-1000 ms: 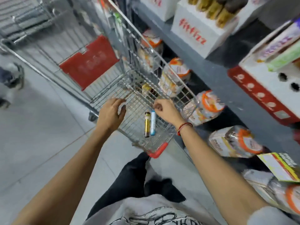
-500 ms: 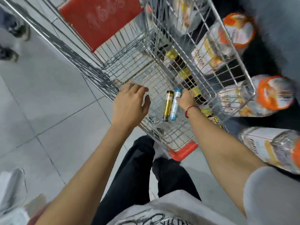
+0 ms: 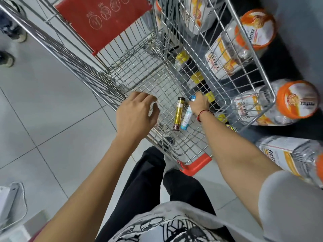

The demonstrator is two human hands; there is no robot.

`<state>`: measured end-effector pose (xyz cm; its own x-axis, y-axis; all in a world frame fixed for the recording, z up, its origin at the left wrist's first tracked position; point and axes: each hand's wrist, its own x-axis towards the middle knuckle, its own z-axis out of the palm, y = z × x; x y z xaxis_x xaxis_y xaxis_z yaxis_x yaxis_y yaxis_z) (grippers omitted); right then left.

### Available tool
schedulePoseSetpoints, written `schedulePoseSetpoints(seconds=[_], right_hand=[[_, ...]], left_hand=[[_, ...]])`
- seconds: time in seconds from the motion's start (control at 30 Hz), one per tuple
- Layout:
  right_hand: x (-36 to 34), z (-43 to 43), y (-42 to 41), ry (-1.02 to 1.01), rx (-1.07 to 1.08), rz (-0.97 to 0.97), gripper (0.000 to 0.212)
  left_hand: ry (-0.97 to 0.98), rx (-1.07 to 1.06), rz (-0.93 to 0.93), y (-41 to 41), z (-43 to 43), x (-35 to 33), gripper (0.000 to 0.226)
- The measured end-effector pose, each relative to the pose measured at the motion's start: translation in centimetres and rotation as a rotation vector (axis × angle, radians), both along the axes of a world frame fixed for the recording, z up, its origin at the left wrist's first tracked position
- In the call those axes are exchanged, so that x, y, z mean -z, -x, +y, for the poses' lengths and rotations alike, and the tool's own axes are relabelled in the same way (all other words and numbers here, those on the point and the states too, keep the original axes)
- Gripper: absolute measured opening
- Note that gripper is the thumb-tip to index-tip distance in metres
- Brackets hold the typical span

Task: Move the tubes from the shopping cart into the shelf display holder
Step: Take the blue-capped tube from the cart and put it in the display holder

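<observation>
Two tubes lie side by side on the wire floor of the shopping cart (image 3: 145,79): a gold tube (image 3: 178,114) with dark caps and, touching it on the right, a blue-and-white tube (image 3: 185,118). My right hand (image 3: 199,105), a red cord at its wrist, reaches into the cart, its fingers curled around the upper end of the blue-and-white tube, which still rests on the wire. My left hand (image 3: 135,113) hovers over the cart's left rim with fingers apart and nothing in it. The shelf display holder is out of view.
A red seat flap (image 3: 104,20) stands at the cart's far end and a red corner bumper (image 3: 195,164) at its near end. Large jars with orange lids (image 3: 295,100) lie on the low shelf to the right. Another person's shoes (image 3: 12,32) are at the upper left.
The view has tilted down onto the cart. My right hand dropped from the cart's right side onto the blue-and-white tube's upper end. My left hand stayed near the left rim.
</observation>
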<state>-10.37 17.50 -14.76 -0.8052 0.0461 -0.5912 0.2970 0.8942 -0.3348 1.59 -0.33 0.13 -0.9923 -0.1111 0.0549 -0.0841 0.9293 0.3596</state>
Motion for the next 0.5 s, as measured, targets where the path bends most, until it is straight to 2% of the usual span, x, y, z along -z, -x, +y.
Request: schedulePoseSetpoints(seconds=[0.2,0.5], right_hand=[[-5.1,1.1,-0.7,-0.004,-0.033,0.109,0.043],[-16.7,4.5,-3.1,0.252,0.019,0.372,0.03]], left_hand=[[0.014,0.021,-0.023,-0.2,0.2,-0.5,0.016],[-0.036,0.05,-0.074,0.3,0.3,-1.3,0.019]])
